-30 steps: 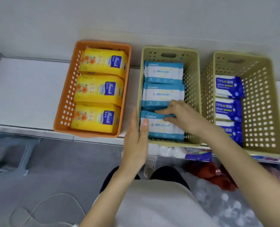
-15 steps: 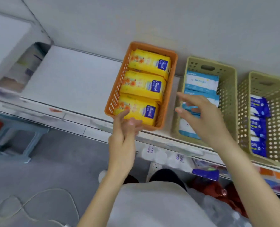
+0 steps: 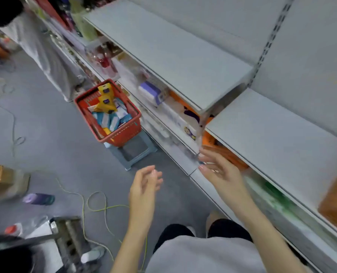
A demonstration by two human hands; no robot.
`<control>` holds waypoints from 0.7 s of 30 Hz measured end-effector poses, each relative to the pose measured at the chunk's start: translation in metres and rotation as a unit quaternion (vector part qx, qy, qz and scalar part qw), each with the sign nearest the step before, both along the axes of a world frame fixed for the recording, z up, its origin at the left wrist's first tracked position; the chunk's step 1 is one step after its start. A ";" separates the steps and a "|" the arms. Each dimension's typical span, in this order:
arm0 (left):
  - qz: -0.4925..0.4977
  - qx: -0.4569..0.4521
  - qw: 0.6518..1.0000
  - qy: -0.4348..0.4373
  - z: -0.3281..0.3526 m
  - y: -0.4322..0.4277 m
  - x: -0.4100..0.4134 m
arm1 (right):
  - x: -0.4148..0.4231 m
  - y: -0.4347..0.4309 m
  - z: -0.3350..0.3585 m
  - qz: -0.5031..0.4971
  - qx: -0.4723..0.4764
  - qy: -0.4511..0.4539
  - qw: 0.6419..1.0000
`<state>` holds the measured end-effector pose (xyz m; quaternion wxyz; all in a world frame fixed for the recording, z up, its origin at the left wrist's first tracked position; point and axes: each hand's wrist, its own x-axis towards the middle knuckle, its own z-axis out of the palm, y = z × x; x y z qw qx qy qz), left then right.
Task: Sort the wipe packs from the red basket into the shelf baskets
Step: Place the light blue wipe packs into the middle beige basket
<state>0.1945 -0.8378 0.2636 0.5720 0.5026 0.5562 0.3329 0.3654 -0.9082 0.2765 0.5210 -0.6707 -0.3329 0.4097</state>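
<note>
A: red basket (image 3: 124, 134) pos?
B: upper center-left of frame, upright on grey stool (image 3: 137, 151).
A: contents?
B: wipe packs (image 3: 106, 120) piled loose, tilted all ways. Yellow ones stick up at back, blue/white in front.
A: shelf baskets?
B: only an orange shelf basket (image 3: 336, 198), right edge, too blurred for details.

A shop aisle is shown: long grey metal shelving (image 3: 183, 62) on slotted uprights (image 3: 270, 38) is stocked with packaged goods (image 3: 150, 91), and a red shopping basket (image 3: 124, 134) is set alongside.
</note>
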 end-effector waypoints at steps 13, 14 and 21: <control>0.266 -0.109 0.958 -0.006 -0.071 0.178 -0.079 | -0.061 0.289 -0.071 0.178 -0.105 -0.002 0.978; 0.285 -0.112 0.952 -0.002 -0.078 0.203 -0.082 | -0.063 0.316 -0.079 0.186 -0.116 0.000 0.976; 0.305 -0.117 0.943 0.058 -0.122 0.387 -0.093 | -0.066 0.502 -0.141 0.236 -0.185 -0.017 0.954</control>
